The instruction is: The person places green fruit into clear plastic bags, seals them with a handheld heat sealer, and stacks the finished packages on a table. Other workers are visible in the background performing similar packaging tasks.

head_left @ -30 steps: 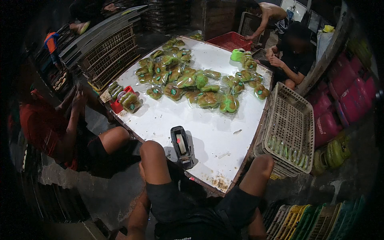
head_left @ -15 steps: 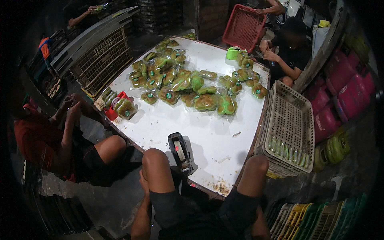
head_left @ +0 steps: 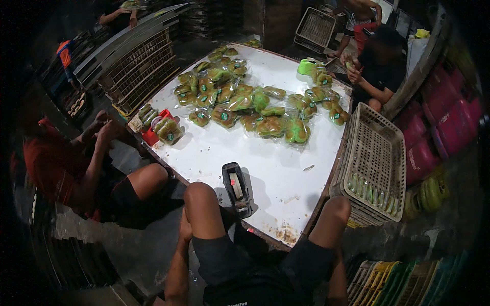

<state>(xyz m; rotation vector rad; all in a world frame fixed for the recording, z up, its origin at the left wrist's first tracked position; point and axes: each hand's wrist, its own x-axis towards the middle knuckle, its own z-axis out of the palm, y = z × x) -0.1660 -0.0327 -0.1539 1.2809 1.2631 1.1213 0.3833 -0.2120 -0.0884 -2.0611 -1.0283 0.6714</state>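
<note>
My left hand (head_left: 185,228) rests against the outer side of my left leg, below the knee; its fingers are hidden behind the leg. My right forearm (head_left: 337,279) runs down beside my right thigh, and the right hand is out of sight behind that leg. Just beyond my knees, a black tape dispenser (head_left: 237,189) with a roll of tape stands on the white table (head_left: 275,178). Farther back lies a spread of green-and-brown buns (head_left: 224,116) in clear plastic bags. Neither hand touches anything on the table.
A red tape dispenser (head_left: 150,136) sits at the left edge, a green one (head_left: 307,67) at the far right. Stacked beige crates (head_left: 380,148) holding small packets stand right of the table, near pink gas cylinders (head_left: 421,153). Co-workers sit left (head_left: 61,163) and far right (head_left: 380,64).
The view has shifted slightly, moving the scene rightward. The red crate held up at the back is no longer raised there; a beige crate now shows behind. My arms stay beside my legs.
</note>
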